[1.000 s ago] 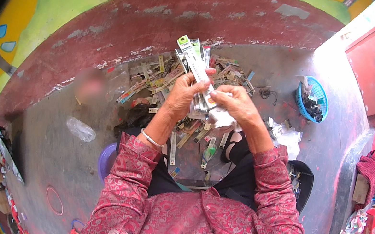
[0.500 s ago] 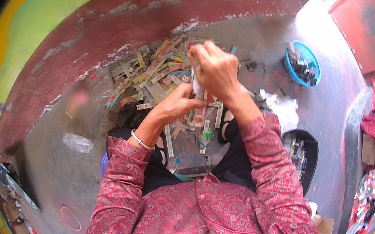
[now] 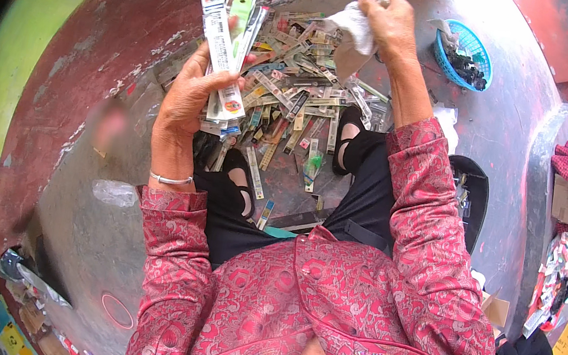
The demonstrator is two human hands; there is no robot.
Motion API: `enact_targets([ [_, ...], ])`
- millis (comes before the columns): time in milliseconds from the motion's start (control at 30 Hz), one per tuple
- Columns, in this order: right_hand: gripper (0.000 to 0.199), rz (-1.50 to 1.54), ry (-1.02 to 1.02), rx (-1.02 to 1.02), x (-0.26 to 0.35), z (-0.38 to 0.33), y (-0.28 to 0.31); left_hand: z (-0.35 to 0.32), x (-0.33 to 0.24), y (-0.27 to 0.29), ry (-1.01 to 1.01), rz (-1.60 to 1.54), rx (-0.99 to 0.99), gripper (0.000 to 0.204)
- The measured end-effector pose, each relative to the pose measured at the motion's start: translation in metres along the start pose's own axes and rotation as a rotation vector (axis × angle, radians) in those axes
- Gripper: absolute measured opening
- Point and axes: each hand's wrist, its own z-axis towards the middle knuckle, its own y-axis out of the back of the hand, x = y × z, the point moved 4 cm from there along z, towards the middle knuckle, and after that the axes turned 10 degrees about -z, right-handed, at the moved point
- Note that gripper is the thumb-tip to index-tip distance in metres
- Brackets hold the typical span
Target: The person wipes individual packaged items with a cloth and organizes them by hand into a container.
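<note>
Our left hand (image 3: 193,94) is up on the left, clamped on a fan of slim flat packets (image 3: 223,32), thumb pressed across the front one. That one's white with a green top end, and a few more poke out behind it. There's a pale bangle (image 3: 170,180) on that wrist too.

Our right hand (image 3: 392,31) is well apart, over on the far right, fingers pinched on a limp white cloth (image 3: 355,37) that hangs down over the packet pile (image 3: 296,98). That pile's a proper mess, spread on the floor between and beyond our black shoes (image 3: 350,134), strips lying every which way. A packet with something bright green in it (image 3: 311,169) lies at its near edge.

Farther right we've got a blue plastic basket (image 3: 476,39) with dark stuff inside, then a black tub (image 3: 476,206) nearer us, beside our right sleeve. A crumpled clear plastic bag (image 3: 113,192) lies off to the left.
</note>
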Motion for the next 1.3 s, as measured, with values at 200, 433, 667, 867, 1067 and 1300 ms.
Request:
enact_targets([
  [200, 0.034, -0.326, 0.088, 0.298, 0.013, -0.018, -0.05, 0.003, -0.016, 0.029, -0.211, -0.001, -0.088, 0.094],
  [433, 0.046, -0.466, 0.26, 0.364, 0.019, -0.023, -0.076, 0.008, 0.007, 0.017, -0.042, -0.141, -0.037, 0.063],
  [667, 0.058, -0.445, 0.298, 0.497, 0.025, -0.029, -0.074, 0.006, 0.021, 0.002, -0.022, -0.311, -0.027, 0.057],
  [867, 0.051, 0.152, -0.01, 0.714, 0.039, -0.025, -0.067, 0.012, 0.028, -0.004, 0.018, -0.474, 0.134, 0.058],
  [1067, 0.05, 0.888, -0.111, 1.148, 0.065, -0.06, -0.077, 0.024, 0.044, -0.021, 0.142, -0.705, 0.317, 0.056],
  [1300, 0.048, 1.111, -0.107, 1.072, 0.091, -0.066, -0.07, 0.013, 0.035, -0.04, 0.25, -0.838, 0.494, 0.055],
])
